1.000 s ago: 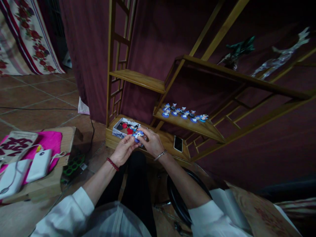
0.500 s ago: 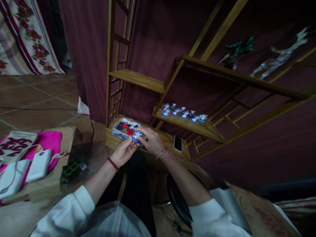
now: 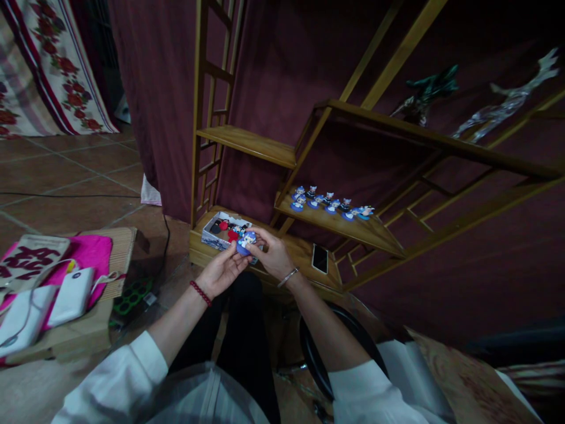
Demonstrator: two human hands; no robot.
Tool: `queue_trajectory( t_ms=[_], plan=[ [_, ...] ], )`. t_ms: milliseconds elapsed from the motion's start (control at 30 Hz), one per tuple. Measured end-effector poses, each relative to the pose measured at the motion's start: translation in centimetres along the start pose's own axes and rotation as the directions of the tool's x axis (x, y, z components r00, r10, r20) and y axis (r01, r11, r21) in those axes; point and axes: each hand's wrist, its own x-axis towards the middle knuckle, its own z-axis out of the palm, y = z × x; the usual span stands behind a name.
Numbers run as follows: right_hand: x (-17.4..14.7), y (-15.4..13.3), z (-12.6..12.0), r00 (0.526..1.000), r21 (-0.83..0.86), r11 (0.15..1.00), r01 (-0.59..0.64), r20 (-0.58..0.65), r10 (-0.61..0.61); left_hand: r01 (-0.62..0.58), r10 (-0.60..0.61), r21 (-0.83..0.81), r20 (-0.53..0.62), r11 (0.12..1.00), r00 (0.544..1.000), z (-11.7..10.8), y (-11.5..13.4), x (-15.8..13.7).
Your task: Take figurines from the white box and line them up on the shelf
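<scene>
Between my two hands is a small blue-and-white figurine [image 3: 246,241] on a round blue base. My left hand [image 3: 223,272] pinches the base from the left. From the right, my right hand [image 3: 272,254] grips the figurine with thumb and fingers. Just behind the hands, an open cardboard box [image 3: 214,238] holds more figurines with red and black parts, and the hands hide its right end. Several similar figurines [image 3: 332,206] stand in rows on the wooden shelf [image 3: 353,229] to the right.
A phone [image 3: 320,259] lies on the lower shelf. Dark green and clear ornaments [image 3: 512,100] stand on the upper shelf. At left, white power banks [image 3: 72,296] and a pink cloth [image 3: 97,253] rest on a cardboard-topped surface. A black round stool [image 3: 311,353] is beside my right leg.
The figurine has turned a little in my fingers, so more of its front shows. Both hands keep hold of it, and the view has shifted slightly.
</scene>
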Motion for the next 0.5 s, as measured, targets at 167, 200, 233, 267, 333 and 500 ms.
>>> queue_trajectory(
  t_ms=[167, 200, 233, 267, 333, 500],
  plan=[
    [-0.2, 1.0, 0.5, 0.997, 0.045, 0.997, -0.060, -0.040, 0.062, 0.001, -0.001, -0.003, 0.003, 1.000, 1.000, 0.0, 0.0, 0.1],
    [-0.3, 1.1, 0.6, 0.997, 0.046, 0.997, -0.066, -0.045, 0.068, -0.002, 0.002, 0.001, 0.012, 1.000, 1.000, -0.1, 0.0, 0.1],
    [-0.3, 1.3, 0.6, 0.996, 0.047, 0.996, -0.070, -0.048, 0.072, -0.007, 0.006, 0.009, 0.022, 1.000, 1.000, -0.2, -0.1, 0.1],
    [-0.3, 1.4, 0.7, 0.996, 0.050, 0.996, -0.074, -0.049, 0.076, -0.014, 0.013, 0.020, 0.031, 1.000, 0.999, -0.3, -0.1, 0.2],
    [-0.4, 1.5, 0.8, 0.995, 0.057, 0.995, -0.085, -0.050, 0.088, -0.036, 0.035, 0.049, 0.039, 0.998, 0.999, -0.6, -0.2, 0.2],
    [-0.4, 1.5, 0.9, 0.992, 0.075, 0.990, -0.117, -0.036, 0.120, -0.072, 0.069, 0.099, 0.030, 0.992, 0.997, -1.1, -0.4, 0.4]
  ],
)
